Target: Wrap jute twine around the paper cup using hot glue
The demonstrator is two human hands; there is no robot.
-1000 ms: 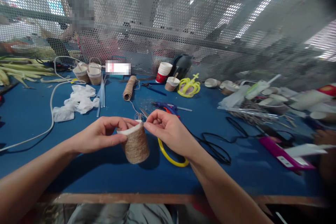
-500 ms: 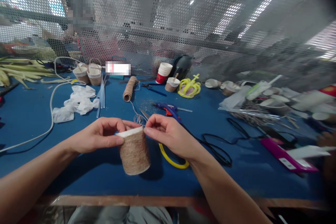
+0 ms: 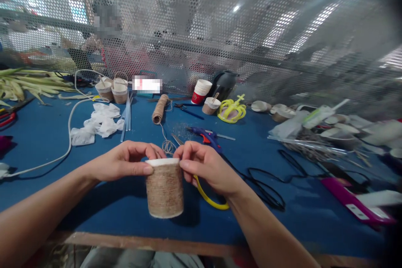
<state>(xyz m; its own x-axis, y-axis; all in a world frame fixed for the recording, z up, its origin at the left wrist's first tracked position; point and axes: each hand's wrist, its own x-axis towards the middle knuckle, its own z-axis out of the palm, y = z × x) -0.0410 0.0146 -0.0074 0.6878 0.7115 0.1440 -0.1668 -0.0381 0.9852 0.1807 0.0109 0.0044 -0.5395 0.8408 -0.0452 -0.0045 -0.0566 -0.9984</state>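
A cup wrapped in brown twine [image 3: 165, 192] hangs upright over the table's front, its white rim [image 3: 162, 161] bare above the wrapping. My left hand [image 3: 128, 161] grips that rim on the left, thumb outside and fingers behind. At the rim's right side my right hand [image 3: 201, 165] is closed, thumb and fingertips pressed against the edge; whether a strand is pinched there too is hidden. Loose twine loops [image 3: 168, 147] lie just behind the cup and run back to a twine roll [image 3: 160, 109]. Yellow-handled scissors [image 3: 209, 201] lie partly under my right hand.
A blue glue gun [image 3: 205, 133] with a black cord lies beyond my right hand. White crumpled pieces [image 3: 97, 123] and clear glue sticks [image 3: 127, 117] are at left. Farther back stand wrapped cups [image 3: 119, 91], a paper cup [image 3: 201, 92] and a yellow crown-shaped piece [image 3: 231, 111].
The cup has turned from tilted to nearly upright, its rim now level. Both hands stay at the rim. The whole view has shifted slightly.
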